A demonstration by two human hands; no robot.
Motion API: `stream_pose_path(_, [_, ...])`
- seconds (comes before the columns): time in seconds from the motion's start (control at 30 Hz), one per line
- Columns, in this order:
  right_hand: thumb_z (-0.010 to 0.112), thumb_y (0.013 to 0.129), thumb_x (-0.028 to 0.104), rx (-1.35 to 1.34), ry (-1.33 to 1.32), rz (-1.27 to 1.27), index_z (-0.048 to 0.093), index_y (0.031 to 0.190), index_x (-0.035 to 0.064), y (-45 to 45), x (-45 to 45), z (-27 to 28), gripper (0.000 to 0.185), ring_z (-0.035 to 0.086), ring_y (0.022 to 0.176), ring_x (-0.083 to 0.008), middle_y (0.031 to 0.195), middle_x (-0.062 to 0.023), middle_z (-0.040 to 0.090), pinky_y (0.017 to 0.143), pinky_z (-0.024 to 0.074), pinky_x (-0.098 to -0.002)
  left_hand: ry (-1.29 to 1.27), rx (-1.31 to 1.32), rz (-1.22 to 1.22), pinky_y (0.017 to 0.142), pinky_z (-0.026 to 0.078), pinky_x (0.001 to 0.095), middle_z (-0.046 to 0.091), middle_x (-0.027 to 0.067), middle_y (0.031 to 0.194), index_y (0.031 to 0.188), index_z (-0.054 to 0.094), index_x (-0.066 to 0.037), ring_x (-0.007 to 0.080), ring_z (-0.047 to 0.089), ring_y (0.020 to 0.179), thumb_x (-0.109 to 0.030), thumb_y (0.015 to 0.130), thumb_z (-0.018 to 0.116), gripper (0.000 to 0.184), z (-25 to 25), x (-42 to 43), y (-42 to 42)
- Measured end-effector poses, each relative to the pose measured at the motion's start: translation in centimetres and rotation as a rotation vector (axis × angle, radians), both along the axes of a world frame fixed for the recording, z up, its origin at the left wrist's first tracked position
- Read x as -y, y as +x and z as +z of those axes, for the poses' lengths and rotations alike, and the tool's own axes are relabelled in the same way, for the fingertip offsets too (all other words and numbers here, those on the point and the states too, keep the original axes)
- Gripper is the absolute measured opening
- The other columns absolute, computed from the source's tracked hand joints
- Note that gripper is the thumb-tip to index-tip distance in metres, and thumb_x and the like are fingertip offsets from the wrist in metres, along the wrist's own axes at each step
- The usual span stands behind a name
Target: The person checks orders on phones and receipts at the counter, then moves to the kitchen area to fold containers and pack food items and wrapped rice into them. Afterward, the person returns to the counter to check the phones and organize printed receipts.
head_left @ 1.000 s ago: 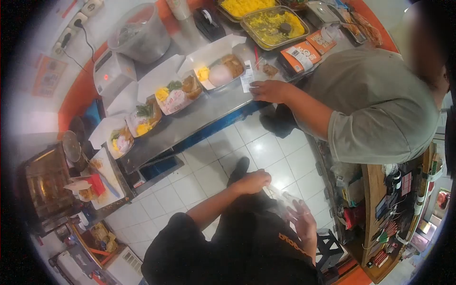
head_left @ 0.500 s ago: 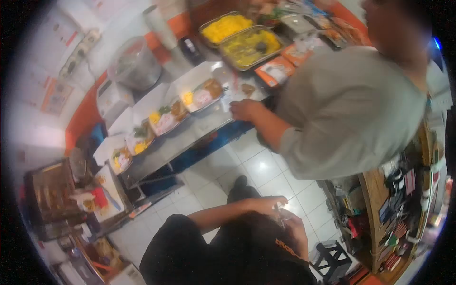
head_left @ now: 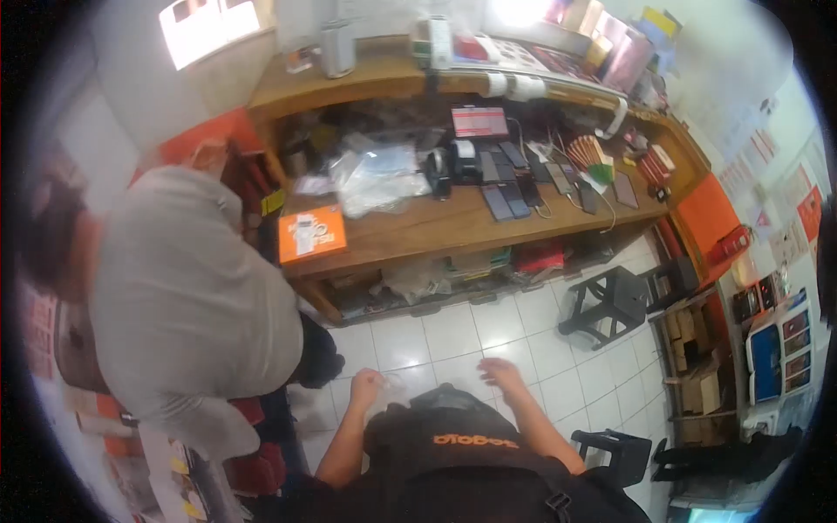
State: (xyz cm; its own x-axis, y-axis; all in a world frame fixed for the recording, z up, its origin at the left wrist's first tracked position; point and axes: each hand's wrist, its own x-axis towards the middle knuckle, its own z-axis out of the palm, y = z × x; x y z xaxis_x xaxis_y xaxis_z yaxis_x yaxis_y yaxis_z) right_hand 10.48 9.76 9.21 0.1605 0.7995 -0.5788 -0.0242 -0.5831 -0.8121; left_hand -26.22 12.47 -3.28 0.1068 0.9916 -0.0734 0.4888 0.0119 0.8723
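Observation:
My left hand (head_left: pixel 366 389) is closed, held above the tiled floor in front of my body. A faint see-through scrap, perhaps thin plastic, shows beside its fingers, too blurred to name. My right hand (head_left: pixel 501 375) is apart from it on the other side, fingers loosely spread and holding nothing I can see. Both hands are short of the wooden counter (head_left: pixel 384 235). On that counter are an orange box (head_left: pixel 312 234), a heap of clear plastic bags (head_left: pixel 379 179), a small black printer (head_left: pixel 466 164) and several phones (head_left: pixel 506 201).
A person in a grey shirt (head_left: pixel 192 288) stands close on my left, facing away from the counter. Black plastic stools (head_left: pixel 610 296) stand on the floor to the right. Beyond them are a shelf with cardboard boxes (head_left: pixel 697 392) and a fire extinguisher (head_left: pixel 731 244).
My view has turned right, from the food counter with its open boxes to the wooden counter. My hands, close together before, are now apart. The grey-shirted person now appears at left.

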Motion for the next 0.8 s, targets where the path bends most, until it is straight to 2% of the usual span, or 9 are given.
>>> stream_pose_path(0.07, [0.061,0.084,0.017,-0.012,0.031,-0.155,0.064,0.109,0.0018,5.2,-1.4,1.0,0.03,0.062,0.08,-0.017,0.095,-0.0074,0.069,0.072,0.0485,-0.0302,-0.077,-0.065,0.126,0.069,0.051,0.0405,0.066,0.0164,0.081,0.077,0.068,-0.002,0.0332,0.062,0.068,-0.007,0.072,0.062,0.009,-6.0,-1.7,0.2])
stream_pose_path(0.17, [0.061,0.083,0.016,0.072,0.021,-0.304,0.063,0.107,0.0046,11.6,-5.3,0.1,0.026,0.061,0.076,-0.0164,0.091,-0.0066,0.068,0.066,0.0488,-0.0295,-0.314,-0.271,0.186,0.066,0.05,0.0433,0.067,0.0177,0.082,0.076,0.067,-0.002,0.033,0.064,0.07,-0.006,0.071,0.059,0.01,-13.8,-1.1,-2.3])
stream_pose_path(0.3, [0.06,0.084,0.015,0.207,0.132,-0.345,0.061,0.113,0.0055,17.6,-14.1,-2.0,0.031,0.059,0.083,-0.0156,0.096,-0.0053,0.065,0.068,0.0486,-0.031,-0.432,-0.019,0.279,0.052,0.046,0.0358,0.059,0.0081,0.061,0.07,0.065,0.001,0.0196,0.057,0.054,0.0,0.077,0.052,0.015,-10.5,0.0,-1.5])
stream_pose_path(0.37, [0.064,0.081,0.015,0.348,0.22,-0.319,0.061,0.114,0.0054,20.5,-19.6,-6.0,0.034,0.059,0.088,-0.0191,0.103,-0.0081,0.064,0.073,0.049,-0.0325,-0.124,-0.706,-0.137,0.05,0.043,0.0366,0.057,0.0073,0.059,0.067,0.062,-0.001,0.0192,0.055,0.054,-0.005,0.08,0.053,0.016,-12.1,0.7,-2.4])
stream_pose_path(0.4, [0.064,0.077,0.011,0.431,0.268,-0.289,0.061,0.114,0.0039,21.2,-22.2,-6.0,0.039,0.059,0.095,-0.0243,0.104,-0.0126,0.064,0.083,0.0472,-0.0351,-0.14,-0.708,-0.143,0.05,0.043,0.0366,0.057,0.0073,0.059,0.067,0.062,-0.001,0.0192,0.055,0.054,-0.005,0.08,0.053,0.016,-12.0,0.5,-1.9])
stream_pose_path(0.5, [0.065,0.072,0.009,0.741,0.335,-0.142,0.06,0.116,0.004,23.5,-30.7,-7.0,0.044,0.055,0.104,-0.0343,0.108,-0.0197,0.058,0.092,0.044,-0.0419,-0.111,-0.85,-0.204,0.051,0.043,0.0379,0.058,0.0087,0.061,0.068,0.061,-0.003,0.022,0.054,0.053,-0.009,0.082,0.056,0.016,-10.1,-1.4,1.0])
stream_pose_path(0.57, [0.066,0.072,0.011,0.851,0.375,-0.151,0.059,0.117,0.0052,24.9,-36.1,-7.4,0.047,0.053,0.105,-0.0351,0.109,-0.0203,0.055,0.092,0.0433,-0.0421,-0.739,-0.183,0.619,0.071,0.05,0.0481,0.066,0.0222,0.08,0.073,0.065,0.0,0.0368,0.064,0.077,-0.018,0.079,0.059,0.02,-7.8,-4.6,4.5])
stream_pose_path(0.73, [0.07,0.069,0.016,1.005,0.459,0.051,0.055,0.123,0.0123,26.4,-42.5,-8.5,0.056,0.048,0.106,-0.0366,0.111,-0.0198,0.047,0.092,0.0404,-0.0442,-0.219,-0.807,-0.148,0.069,0.047,0.0486,0.063,0.0242,0.075,0.068,0.065,-0.001,0.0406,0.061,0.08,-0.035,0.082,0.06,0.037,-11.3,-11.2,7.4])
stream_pose_path(0.8, [0.07,0.068,0.016,1.089,0.391,0.167,0.053,0.129,0.0197,25.6,-44.3,-6.5,0.064,0.045,0.103,-0.0359,0.109,-0.018,0.045,0.091,0.0374,-0.0471,-0.493,-0.662,0.108,0.07,0.047,0.0487,0.062,0.0245,0.074,0.068,0.063,0.0,0.0423,0.06,0.079,-0.036,0.08,0.061,0.038,-10.5,-16.9,10.7])
